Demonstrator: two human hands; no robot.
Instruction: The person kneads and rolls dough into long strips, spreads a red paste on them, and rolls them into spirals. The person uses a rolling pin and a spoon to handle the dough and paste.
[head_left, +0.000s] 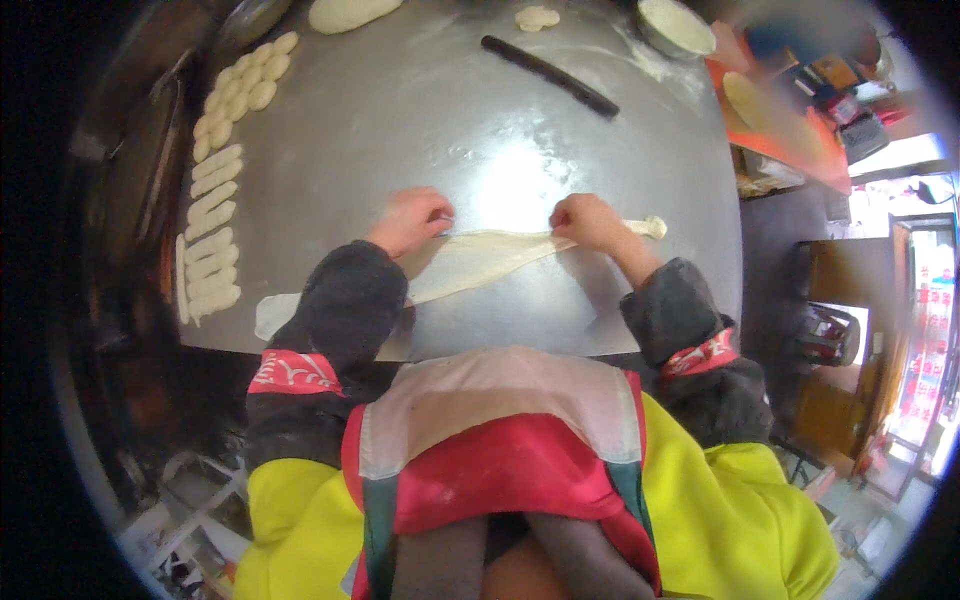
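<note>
A long, thin sheet of dough (480, 262) lies across the steel worktop (360, 150) in front of me. My left hand (416, 217) pinches its far edge with fingers curled. To the right, my right hand (589, 223) grips the same sheet where it narrows. Beyond that hand the dough runs out as a thin strip with a knobbed end (655, 226). The sheet's left part passes under my left forearm, and a pale flat end (271, 315) shows beyond the sleeve.
A dark rolling pin (551, 76) lies farther back. Dough strips (214, 210) and oval dough pieces (262, 95) line the left side. A large dough lump (352, 13), a small dough piece (537, 19) and a bowl of flour (675, 28) stand at the far edge.
</note>
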